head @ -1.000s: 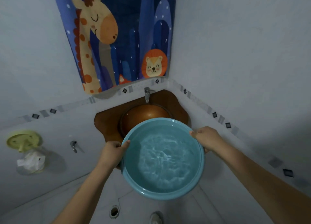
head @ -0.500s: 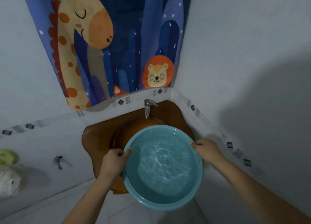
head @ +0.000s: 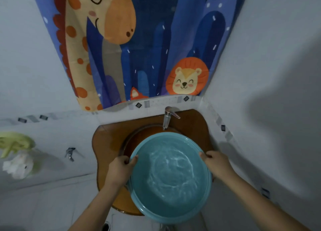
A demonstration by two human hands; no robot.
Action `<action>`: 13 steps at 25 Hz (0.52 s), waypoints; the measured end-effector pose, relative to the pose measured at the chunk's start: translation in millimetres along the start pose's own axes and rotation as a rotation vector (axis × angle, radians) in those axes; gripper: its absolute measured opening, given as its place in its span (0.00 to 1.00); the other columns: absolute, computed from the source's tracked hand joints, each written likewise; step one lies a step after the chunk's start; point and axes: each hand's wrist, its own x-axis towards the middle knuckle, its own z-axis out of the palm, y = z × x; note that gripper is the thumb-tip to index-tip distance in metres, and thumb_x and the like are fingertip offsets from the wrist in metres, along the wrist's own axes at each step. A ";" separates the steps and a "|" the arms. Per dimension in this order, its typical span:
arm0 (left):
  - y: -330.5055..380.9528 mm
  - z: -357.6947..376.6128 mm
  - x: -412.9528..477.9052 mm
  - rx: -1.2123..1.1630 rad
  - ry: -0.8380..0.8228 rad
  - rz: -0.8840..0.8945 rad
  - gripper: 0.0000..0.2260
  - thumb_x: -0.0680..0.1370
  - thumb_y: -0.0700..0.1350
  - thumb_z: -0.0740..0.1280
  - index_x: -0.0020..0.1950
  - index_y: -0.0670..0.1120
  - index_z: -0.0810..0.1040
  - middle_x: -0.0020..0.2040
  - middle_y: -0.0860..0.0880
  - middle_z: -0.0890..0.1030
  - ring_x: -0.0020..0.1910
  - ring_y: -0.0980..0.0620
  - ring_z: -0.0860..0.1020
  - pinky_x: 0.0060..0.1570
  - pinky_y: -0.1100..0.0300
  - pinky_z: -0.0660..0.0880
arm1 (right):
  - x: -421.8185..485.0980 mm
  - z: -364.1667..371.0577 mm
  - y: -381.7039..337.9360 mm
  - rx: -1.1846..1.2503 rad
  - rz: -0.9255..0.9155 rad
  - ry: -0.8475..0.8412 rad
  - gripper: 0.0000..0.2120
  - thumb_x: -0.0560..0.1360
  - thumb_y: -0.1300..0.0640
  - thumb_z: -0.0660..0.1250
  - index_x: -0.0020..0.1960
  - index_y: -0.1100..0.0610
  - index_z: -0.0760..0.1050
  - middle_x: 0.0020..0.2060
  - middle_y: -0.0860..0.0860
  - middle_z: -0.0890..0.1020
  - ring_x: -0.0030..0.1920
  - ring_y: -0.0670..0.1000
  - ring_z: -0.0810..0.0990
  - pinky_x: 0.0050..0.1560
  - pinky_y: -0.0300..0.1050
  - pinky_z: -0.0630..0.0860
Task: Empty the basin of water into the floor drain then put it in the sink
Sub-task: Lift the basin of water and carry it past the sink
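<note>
We hold a round, light-blue plastic basin full of rippling water level in front of us, just above the front of a brown corner sink set in an amber, wavy-edged bench. Our left hand is clenched on the rim at its left side, thumb hooked over the lip, and our right hand grips the opposite rim, fingers curled over the edge. A chrome tap stands behind the basin against the tiled wall, under a blue curtain printed with a giraffe and a lion. The water is all in the basin, so we judge the first step, carrying it to the floor drain, to be in hand, with nothing poured out as yet. What may be a small dark drain opening shows on the floor at the bottom edge of the view, though it is too cut off to be sure. The next move calls for swinging the load away from the sink, lowering it toward the floor and tipping it slowly, since water this close to the brim looks likely to slop over at any tilt.
</note>
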 end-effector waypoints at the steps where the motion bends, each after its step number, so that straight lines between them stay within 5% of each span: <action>1: -0.5 1.8 2.4 -0.001 0.016 -0.012 0.23 0.78 0.58 0.67 0.29 0.45 0.72 0.24 0.45 0.76 0.21 0.52 0.73 0.23 0.58 0.71 | 9.6 1.2 -0.5 0.001 -0.016 -0.012 0.25 0.80 0.47 0.62 0.28 0.55 0.63 0.24 0.48 0.68 0.31 0.52 0.71 0.34 0.47 0.64; 9: -20.1 6.3 22.1 0.011 0.155 -0.100 0.24 0.78 0.58 0.67 0.27 0.48 0.66 0.20 0.52 0.67 0.18 0.58 0.65 0.19 0.67 0.59 | 66.3 19.3 -21.1 0.061 -0.101 -0.098 0.24 0.79 0.46 0.63 0.29 0.58 0.69 0.25 0.53 0.76 0.32 0.55 0.78 0.36 0.48 0.71; 13: -40.5 -1.7 15.2 0.019 0.202 -0.142 0.24 0.78 0.58 0.67 0.27 0.48 0.64 0.22 0.53 0.66 0.20 0.58 0.64 0.21 0.67 0.58 | 69.3 38.4 -40.7 0.075 -0.128 -0.196 0.23 0.79 0.45 0.62 0.40 0.64 0.78 0.34 0.60 0.83 0.38 0.58 0.82 0.44 0.53 0.78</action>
